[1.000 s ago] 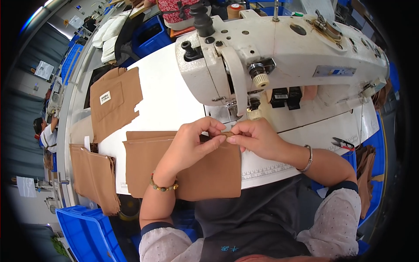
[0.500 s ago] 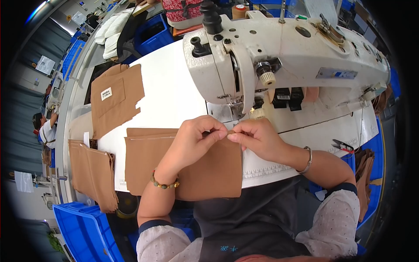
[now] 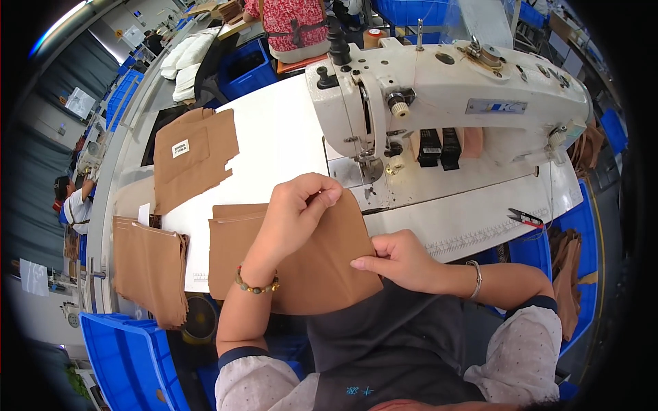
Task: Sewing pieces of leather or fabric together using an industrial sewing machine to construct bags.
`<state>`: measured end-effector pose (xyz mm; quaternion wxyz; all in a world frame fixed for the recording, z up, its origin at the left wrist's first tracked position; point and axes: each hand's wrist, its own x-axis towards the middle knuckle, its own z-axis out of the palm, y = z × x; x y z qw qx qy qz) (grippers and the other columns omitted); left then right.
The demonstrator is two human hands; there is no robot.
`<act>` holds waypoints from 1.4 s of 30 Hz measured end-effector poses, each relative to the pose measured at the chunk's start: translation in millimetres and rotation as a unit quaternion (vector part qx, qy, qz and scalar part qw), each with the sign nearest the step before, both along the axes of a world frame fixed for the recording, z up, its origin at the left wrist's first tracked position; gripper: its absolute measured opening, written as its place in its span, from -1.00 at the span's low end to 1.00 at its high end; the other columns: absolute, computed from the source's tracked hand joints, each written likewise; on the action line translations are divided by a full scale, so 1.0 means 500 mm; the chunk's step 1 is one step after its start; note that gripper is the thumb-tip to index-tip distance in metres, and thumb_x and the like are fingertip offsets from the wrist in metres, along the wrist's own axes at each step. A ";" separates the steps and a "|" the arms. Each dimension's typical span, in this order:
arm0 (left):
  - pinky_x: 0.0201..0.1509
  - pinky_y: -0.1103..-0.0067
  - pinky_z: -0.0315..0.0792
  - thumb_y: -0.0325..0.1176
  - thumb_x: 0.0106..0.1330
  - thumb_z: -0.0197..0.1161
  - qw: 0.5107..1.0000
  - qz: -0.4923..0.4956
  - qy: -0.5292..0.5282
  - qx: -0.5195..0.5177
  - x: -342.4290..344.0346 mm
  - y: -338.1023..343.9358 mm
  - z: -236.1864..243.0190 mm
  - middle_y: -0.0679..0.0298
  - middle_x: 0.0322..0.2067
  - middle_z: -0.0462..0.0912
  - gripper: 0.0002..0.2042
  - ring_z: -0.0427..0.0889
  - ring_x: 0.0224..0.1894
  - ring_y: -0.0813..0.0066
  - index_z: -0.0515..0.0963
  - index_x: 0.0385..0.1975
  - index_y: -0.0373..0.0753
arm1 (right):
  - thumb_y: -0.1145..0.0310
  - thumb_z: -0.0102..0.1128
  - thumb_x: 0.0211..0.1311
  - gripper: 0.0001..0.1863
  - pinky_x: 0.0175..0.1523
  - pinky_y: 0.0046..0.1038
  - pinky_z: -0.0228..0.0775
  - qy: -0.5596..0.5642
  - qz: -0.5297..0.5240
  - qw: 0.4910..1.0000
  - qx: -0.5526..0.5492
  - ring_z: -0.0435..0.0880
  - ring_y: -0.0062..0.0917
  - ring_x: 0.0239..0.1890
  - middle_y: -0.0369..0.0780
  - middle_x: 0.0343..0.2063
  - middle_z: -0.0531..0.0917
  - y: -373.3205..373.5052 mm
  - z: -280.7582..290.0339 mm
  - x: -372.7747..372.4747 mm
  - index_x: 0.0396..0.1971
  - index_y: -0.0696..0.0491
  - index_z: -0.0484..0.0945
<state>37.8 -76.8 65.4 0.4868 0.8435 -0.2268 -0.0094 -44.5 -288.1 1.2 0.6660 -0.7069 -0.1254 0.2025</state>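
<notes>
A brown fabric panel (image 3: pixel 322 281) hangs over the front edge of the white sewing table, its near part against my dark apron. My left hand (image 3: pixel 296 209) is closed, pinching the panel's upper right corner between thumb and fingers. Lower down, my right hand (image 3: pixel 403 260) grips the right edge, thumb on top and fingers underneath. Just beyond my hands stands a white sewing machine (image 3: pixel 432 89), its presser foot and needle area (image 3: pixel 370 168) apart from the fabric. Another brown layer (image 3: pixel 236 214) shows beneath the panel at its upper left.
Left lie a stack of brown fabric pieces (image 3: pixel 147 264) and a brown piece with a white label (image 3: pixel 195 161). Red-handled thread snips (image 3: pixel 528 218) rest near the table's right edge. Blue bins (image 3: pixel 130 363) flank the table. One person (image 3: pixel 77 202) works far left; another (image 3: pixel 298 31) is beyond.
My right hand has moved from beside the left hand down and toward me along the panel's right edge. The panel's right side is now lifted and tilted. My view has shifted slightly.
</notes>
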 end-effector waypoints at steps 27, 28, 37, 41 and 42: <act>-0.16 0.62 0.46 -0.45 0.45 0.25 0.979 -0.090 0.169 0.077 0.123 -0.037 -0.096 0.40 -0.40 0.61 -0.87 0.47 -0.30 0.69 0.66 -0.23 -0.40 | 0.38 0.26 -0.02 -0.90 -0.54 -0.62 0.17 -0.752 -0.081 0.536 -0.374 0.45 -0.68 -0.51 -0.42 -0.50 0.45 -0.081 0.002 0.152 -0.49 -0.06 0.50; -0.19 0.58 0.46 -0.43 0.43 0.26 0.977 -0.094 0.178 0.065 0.125 -0.036 -0.096 0.35 -0.45 0.60 -0.87 0.48 -0.35 0.63 0.67 -0.23 -0.37 | 0.38 0.26 -0.02 -0.90 -0.54 -0.62 0.17 -0.753 -0.080 0.537 -0.371 0.45 -0.68 -0.51 -0.42 -0.50 0.45 -0.073 0.003 0.162 -0.49 -0.06 0.50; -0.25 0.39 0.53 -0.39 0.31 0.33 0.987 -0.019 0.031 0.156 0.114 -0.071 -0.090 0.09 -0.46 0.70 -0.91 0.68 -0.38 0.17 0.74 -0.30 -0.21 | 0.41 0.22 -0.01 -0.85 -0.56 -0.57 0.30 -0.743 -0.013 0.581 -0.332 0.50 -0.62 -0.60 -0.27 -0.41 0.61 -0.071 -0.049 0.194 -0.40 0.12 0.62; -0.30 0.34 0.56 -0.37 0.27 0.35 0.981 0.026 -0.055 0.183 0.106 -0.077 -0.094 0.11 -0.52 0.70 -0.92 0.70 -0.42 0.10 0.76 -0.36 -0.17 | 0.44 0.27 0.00 -0.76 -0.55 -0.56 0.42 -0.698 0.006 0.630 -0.340 0.61 -0.61 -0.54 -0.24 -0.29 0.68 -0.080 -0.047 0.191 -0.27 0.15 0.67; -0.30 0.34 0.56 -0.37 0.27 0.35 0.981 0.026 -0.053 0.183 0.105 -0.077 -0.093 0.11 -0.52 0.70 -0.92 0.70 -0.42 0.10 0.76 -0.36 -0.17 | 0.46 0.31 0.03 -0.73 -0.55 -0.57 0.45 -0.682 0.021 0.639 -0.355 0.66 -0.63 -0.49 -0.23 -0.18 0.73 -0.082 -0.043 0.189 -0.20 0.14 0.69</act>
